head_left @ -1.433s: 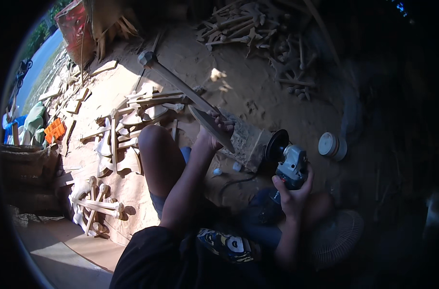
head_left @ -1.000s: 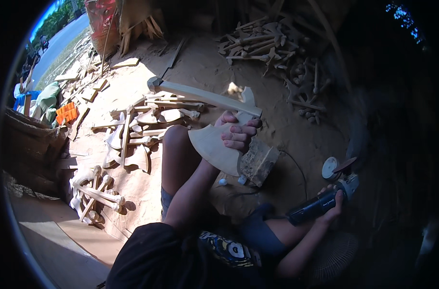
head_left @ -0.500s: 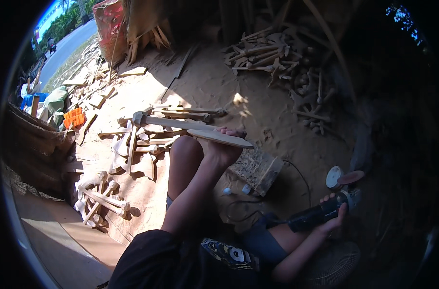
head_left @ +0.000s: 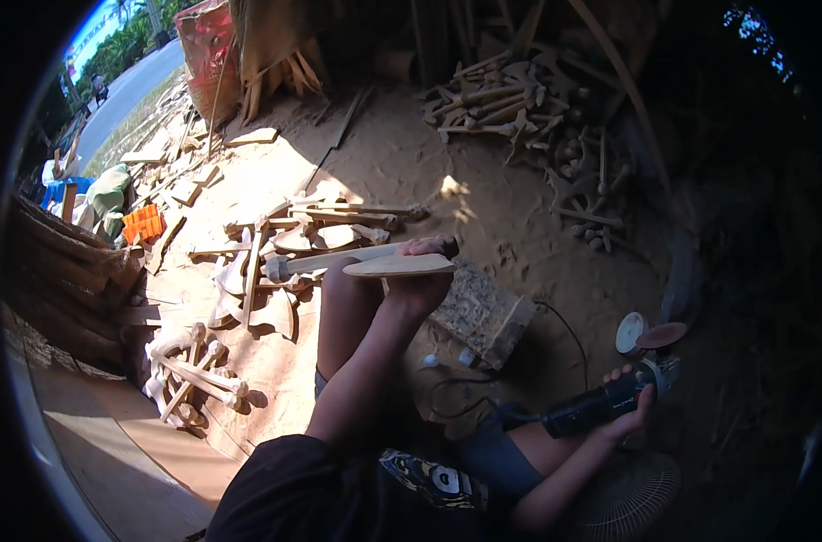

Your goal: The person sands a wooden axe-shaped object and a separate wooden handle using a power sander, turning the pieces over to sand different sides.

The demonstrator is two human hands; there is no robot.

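Observation:
My left hand [head_left: 422, 262] is closed round a carved wooden piece [head_left: 397, 266] above my bent left knee. The piece has a pale, flat, blade-like part nearest me and a long shaft with a knobbed end [head_left: 277, 268] pointing left. I cannot tell how the two parts join under my fingers. At the right, my right hand [head_left: 629, 415] grips the dark body of an angle grinder [head_left: 582, 411]. A round reddish-brown disc [head_left: 662, 335] sits at its far end, well apart from the wood. Whether the disc is spinning cannot be told.
Carved wooden pieces lie in piles on the sandy ground, at left [head_left: 194, 375], beyond my knee [head_left: 257, 271] and far right [head_left: 501, 104]. A dusty block [head_left: 483, 312] stands between my legs, with a cable [head_left: 569, 334] beside it. A round fan grille [head_left: 632, 497] is near my right forearm.
The wooden piece has turned in my left hand, its knobbed end shifting down and slightly right and its flat part showing broader. The right hand and grinder are almost where they were.

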